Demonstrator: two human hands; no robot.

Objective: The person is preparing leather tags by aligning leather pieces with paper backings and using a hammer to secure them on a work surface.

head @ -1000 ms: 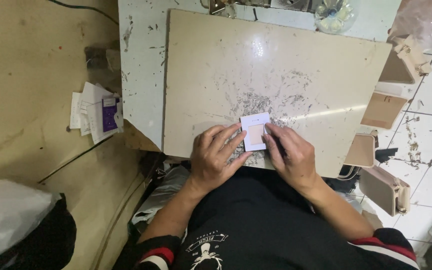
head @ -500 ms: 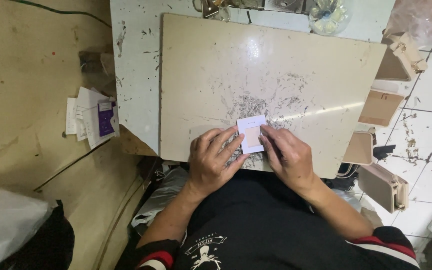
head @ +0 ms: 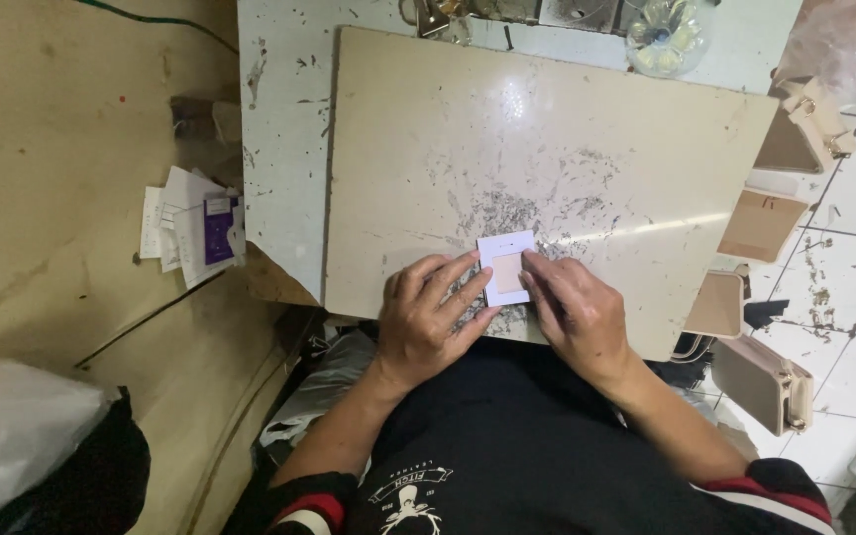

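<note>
A small white card template (head: 506, 260) with a beige piece in its middle lies on the scratched beige cutting slab (head: 547, 149), near the slab's front edge. My left hand (head: 430, 317) lies flat with its fingertips pressing the card's left side. At the card's right edge my right hand (head: 577, 315) rests with its fingers bent against it; whether it holds a tool I cannot tell.
The slab sits on a pale speckled table (head: 279, 119). Beige bag parts (head: 765, 223) and small beige bags (head: 760, 381) lie on the tiled floor at the right. Papers (head: 195, 233) lie at the left. A clear glass dish (head: 664, 35) stands at the far edge.
The view has shifted slightly; both hands and the card stay in the same place on the slab.
</note>
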